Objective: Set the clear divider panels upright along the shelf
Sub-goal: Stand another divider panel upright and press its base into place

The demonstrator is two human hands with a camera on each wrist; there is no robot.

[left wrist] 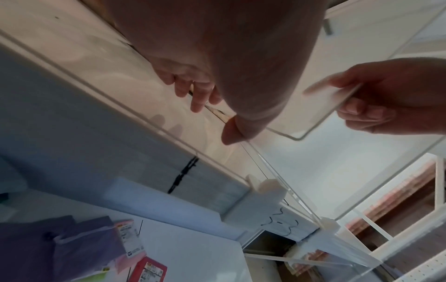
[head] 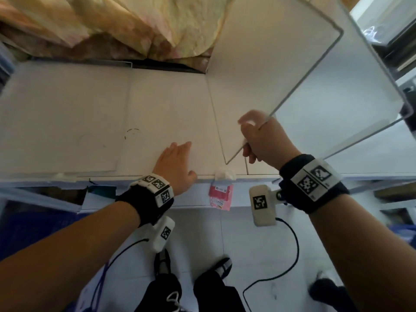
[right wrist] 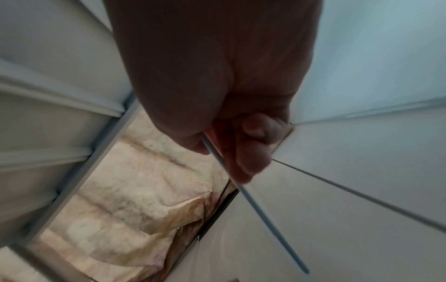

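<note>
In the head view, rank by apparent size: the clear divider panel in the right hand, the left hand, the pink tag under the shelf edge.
1. Clear divider panel, far the largest, though raised nearer the camera.
2. Left hand.
3. Pink tag, smallest.

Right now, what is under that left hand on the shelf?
The left hand lies flat on a clear panel lying on the white shelf. The spot beneath the palm is hidden.
</note>
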